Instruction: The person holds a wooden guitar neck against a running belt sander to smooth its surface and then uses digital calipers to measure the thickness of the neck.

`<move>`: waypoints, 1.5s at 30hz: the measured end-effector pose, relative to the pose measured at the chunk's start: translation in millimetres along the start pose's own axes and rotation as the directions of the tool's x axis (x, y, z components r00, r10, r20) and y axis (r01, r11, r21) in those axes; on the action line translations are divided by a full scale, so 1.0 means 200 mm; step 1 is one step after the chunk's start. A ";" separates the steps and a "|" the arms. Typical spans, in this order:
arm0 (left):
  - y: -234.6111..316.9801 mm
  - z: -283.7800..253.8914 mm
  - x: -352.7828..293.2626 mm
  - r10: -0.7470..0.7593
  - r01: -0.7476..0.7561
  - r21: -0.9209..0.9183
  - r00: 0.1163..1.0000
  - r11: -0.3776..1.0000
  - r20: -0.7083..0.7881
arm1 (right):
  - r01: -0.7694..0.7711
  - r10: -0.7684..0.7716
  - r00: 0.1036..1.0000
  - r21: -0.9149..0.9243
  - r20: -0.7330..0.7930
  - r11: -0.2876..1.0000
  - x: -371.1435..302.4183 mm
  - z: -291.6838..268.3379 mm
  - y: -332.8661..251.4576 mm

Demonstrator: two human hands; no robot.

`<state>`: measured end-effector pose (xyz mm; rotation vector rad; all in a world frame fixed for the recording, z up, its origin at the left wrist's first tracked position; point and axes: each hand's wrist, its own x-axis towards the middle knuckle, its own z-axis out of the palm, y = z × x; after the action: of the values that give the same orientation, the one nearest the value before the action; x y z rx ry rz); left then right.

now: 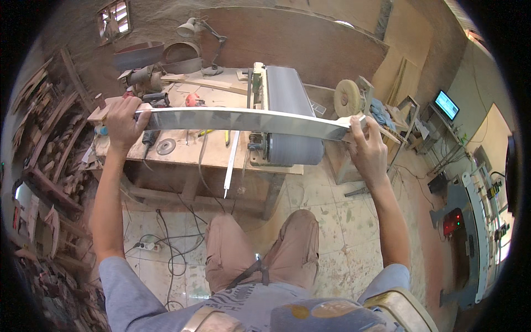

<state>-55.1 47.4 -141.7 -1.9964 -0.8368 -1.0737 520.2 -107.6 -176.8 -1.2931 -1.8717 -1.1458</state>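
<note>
Both my hands hold a long, narrow strip [238, 120] with a grey face, a whitish edge and pale wood showing by its ends. It stretches level across the view and looks slightly bowed. My left hand [126, 124] is closed round its left end, and my right hand [366, 146] grips the right end between thumb and fingers. Behind the strip, a belt sander [285, 88] with a wide grey belt stands on the workbench; its lower roller [296, 149] shows beneath the strip. Whether the strip touches the belt, I cannot tell.
The wooden workbench [182, 152] carries a power tool [150, 137], a metal disc [166, 146] and a desk lamp [191, 26]. A buffing wheel [347, 98] stands right. Wood scraps [44, 133] pile left. Cables [171, 249] cross the floor; a grey machine [464, 238] stands right.
</note>
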 end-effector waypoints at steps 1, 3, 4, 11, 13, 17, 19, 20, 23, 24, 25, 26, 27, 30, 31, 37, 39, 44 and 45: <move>0.03 0.00 0.00 -0.005 0.005 -0.008 1.000 1.000 0.001 | -0.008 0.008 1.000 0.001 -0.008 1.000 -0.01 -0.01 0.00; 0.09 -0.02 0.03 -0.048 0.052 -0.055 0.996 0.997 0.081 | -0.058 0.050 0.995 0.102 0.085 0.993 -0.02 -0.05 0.04; 0.11 -0.03 0.05 -0.069 0.082 -0.094 0.988 0.992 0.138 | -0.069 0.052 0.992 0.141 0.117 0.988 -0.01 -0.07 0.06; 0.06 -0.01 0.17 -0.118 0.373 -0.200 0.676 0.906 0.728 | -0.388 0.085 0.703 0.282 0.706 0.877 0.18 -0.31 0.17; 0.11 -0.03 0.22 -0.206 0.507 -0.130 0.553 0.852 0.807 | -0.454 0.120 0.555 0.179 0.823 0.873 0.23 -0.32 0.18; 0.09 -0.03 0.21 -0.221 0.494 -0.135 0.594 0.859 0.773 | -0.337 0.036 0.719 0.303 0.694 0.891 0.19 -0.31 0.17; 0.08 -0.03 0.20 -0.211 0.439 -0.146 0.665 0.886 0.716 | -0.295 0.060 0.783 0.285 0.619 0.912 0.17 -0.29 0.12; 0.07 -0.03 0.19 -0.216 0.416 -0.148 0.706 0.897 0.674 | -0.275 0.071 0.812 0.273 0.580 0.922 0.15 -0.27 0.10; 0.04 -0.01 0.11 -0.175 0.274 -0.156 0.870 0.949 0.461 | -0.241 0.138 0.902 0.211 0.410 0.947 0.07 -0.17 0.03; 0.03 0.00 0.08 -0.145 0.213 -0.151 0.918 0.965 0.370 | -0.205 0.138 0.934 0.178 0.329 0.962 0.04 -0.13 0.02; 0.01 0.01 0.06 -0.102 0.142 -0.129 0.955 0.981 0.278 | -0.171 0.133 0.961 0.144 0.244 0.975 0.02 -0.10 0.00; 0.00 0.01 0.05 -0.053 0.073 -0.099 0.981 0.992 0.186 | -0.141 0.123 0.980 0.106 0.157 0.984 0.00 -0.07 -0.01; -0.01 0.02 0.03 0.001 0.005 -0.063 0.996 0.998 0.094 | -0.119 0.109 0.987 0.081 0.121 0.990 -0.01 -0.04 -0.01; 0.01 0.01 0.02 0.060 -0.060 -0.014 0.998 0.998 0.006 | -0.086 0.085 0.996 0.034 0.032 0.996 -0.03 -0.01 0.00; 0.02 0.00 0.03 0.046 -0.045 -0.023 0.999 0.999 0.029 | -0.087 0.086 0.996 0.042 0.018 0.995 -0.04 -0.01 0.01; 0.24 -0.06 0.22 -0.102 0.215 -0.172 0.859 0.961 0.501 | -0.272 0.200 0.934 0.225 0.296 0.936 -0.07 -0.15 0.18; 0.30 -0.04 0.29 -0.111 0.314 -0.188 0.733 0.930 0.671 | -0.347 0.225 0.868 0.217 0.442 0.912 -0.08 -0.18 0.29; 0.51 0.06 0.39 -0.113 0.328 -0.171 0.692 0.929 0.713 | -0.393 0.302 0.788 0.061 0.536 0.917 -0.12 -0.26 0.44; 0.56 0.09 0.37 -0.095 0.271 -0.197 0.780 0.942 0.619 | -0.389 0.327 0.822 0.040 0.466 0.920 -0.18 -0.24 0.48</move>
<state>74.6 16.7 -114.9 -2.6017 -1.2931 -0.6656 622.5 -150.6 -153.0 -1.8549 -1.8555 -0.5375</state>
